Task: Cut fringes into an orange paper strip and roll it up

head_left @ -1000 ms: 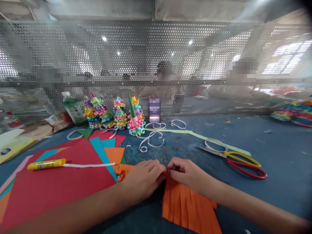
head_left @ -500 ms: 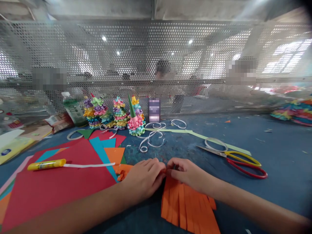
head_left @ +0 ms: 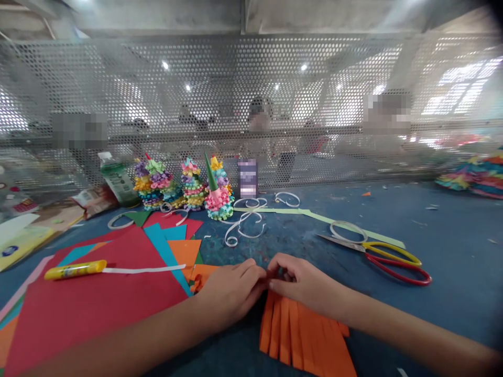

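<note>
1. Perforated metal screen (head_left: 251, 104) fills the background, with blurred people beyond it. Below, the head camera shows me a blue tabletop (head_left: 451, 251) dotted with paper scraps.
2. My left hand (head_left: 231, 293) and right hand (head_left: 302, 280) meet at the centre of the view. Both grips look narrow, closed on the top edge of the fringed orange paper (head_left: 302, 335), though the fingers hide the exact contact.
3. That paper lies on the tabletop directly below the hands, with its cut strips pointing toward me, just right of the red card sheet (head_left: 98, 309).
4. A glue stick (head_left: 74, 269) rests on the card, touching a white paper strip (head_left: 141, 269). Red-and-yellow-handled scissors (head_left: 377, 256) lie well to the right, and curled white paper strips (head_left: 243, 225) lie farther ahead.
5. Even pressure along the uncut edge seems best here, with the fingers kept clear of the strips so they do not crease.
</note>
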The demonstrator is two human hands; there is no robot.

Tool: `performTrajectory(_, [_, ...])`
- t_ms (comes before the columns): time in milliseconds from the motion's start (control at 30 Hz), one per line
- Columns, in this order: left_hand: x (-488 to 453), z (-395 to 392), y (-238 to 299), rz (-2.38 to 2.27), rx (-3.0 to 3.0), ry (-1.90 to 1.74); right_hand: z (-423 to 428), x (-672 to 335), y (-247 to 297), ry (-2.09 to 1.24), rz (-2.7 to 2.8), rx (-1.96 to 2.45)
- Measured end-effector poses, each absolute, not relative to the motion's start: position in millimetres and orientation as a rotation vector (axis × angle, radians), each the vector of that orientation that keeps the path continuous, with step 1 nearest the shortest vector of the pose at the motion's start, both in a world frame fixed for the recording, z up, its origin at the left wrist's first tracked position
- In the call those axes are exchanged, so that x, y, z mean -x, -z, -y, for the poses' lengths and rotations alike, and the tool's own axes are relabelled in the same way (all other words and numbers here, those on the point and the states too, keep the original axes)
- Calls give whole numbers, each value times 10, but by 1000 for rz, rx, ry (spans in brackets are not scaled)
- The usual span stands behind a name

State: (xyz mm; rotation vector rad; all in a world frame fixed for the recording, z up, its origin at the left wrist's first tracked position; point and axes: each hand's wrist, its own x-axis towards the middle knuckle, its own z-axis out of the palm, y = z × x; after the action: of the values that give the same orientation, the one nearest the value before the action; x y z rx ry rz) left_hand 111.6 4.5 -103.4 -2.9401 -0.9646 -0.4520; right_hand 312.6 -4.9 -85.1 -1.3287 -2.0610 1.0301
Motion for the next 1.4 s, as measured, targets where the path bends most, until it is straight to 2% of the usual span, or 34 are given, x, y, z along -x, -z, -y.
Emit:
performTrajectory(233, [-1087,-24,1038,974,2988,453,85,-3114,845,-1027,2081,1331])
performTrajectory(467, [-1106,-7,1028,881,2952,377,56,-3135,889,-1159,2084,1327])
performTrajectory(567, [-1116,-9,1037,787,2863,379,60,-3134,860,-1021,2145,1364])
performTrajectory(767, [-1078,-96,989,674,2528,286,230,-3094,656,-413,2381,1313])
performTrajectory(833, [-1071,-141,956,704,2450,263,294,-3081,640,-307,2467,1325])
performTrajectory(1200, [-1125,-265,947,919,2480,259,174,-3126,869,-235,2603,1268])
performTrajectory(1400, [-1158,92,961,738,2664,376,158,-3151,970,-164,2584,1268])
